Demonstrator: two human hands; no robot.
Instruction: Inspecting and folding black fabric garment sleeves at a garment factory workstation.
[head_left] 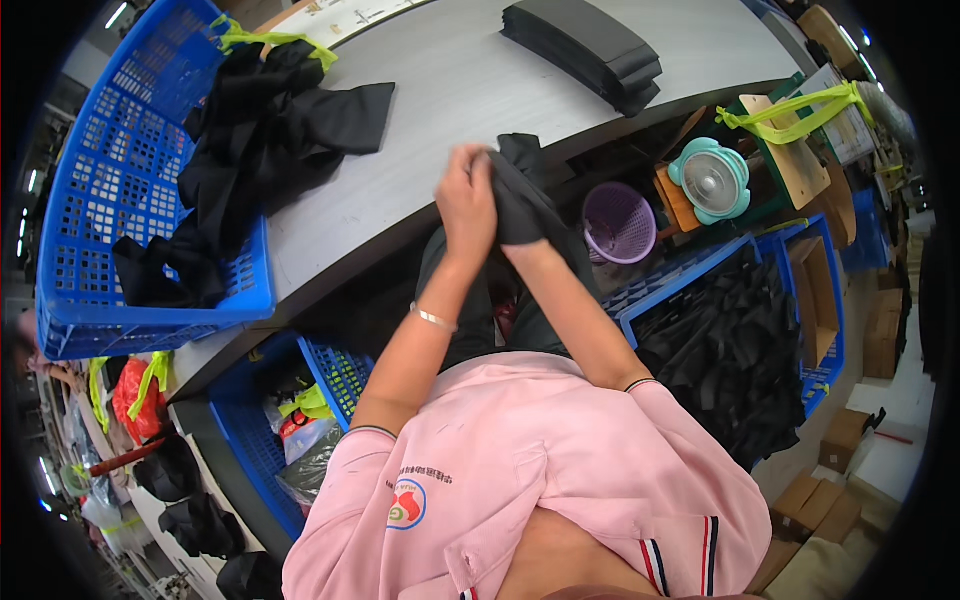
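At one o'clock, the black cloth [522, 205] is gripped by the curled, nearly closed left hand [467, 207]; the right hand is covered by it, its openness indeterminable. Folds are best eased evenly, without twisting.

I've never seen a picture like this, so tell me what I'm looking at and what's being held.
There's no machine, just a person's bare hands. A wide fisheye camera on the person's head looks down, so straight edges bend. The left hand grips a black cloth; the right forearm runs into it, and the cloth hides the right hand. On the grey table lies a black stack. At its left is a blue basket with more black fabric spilling out.
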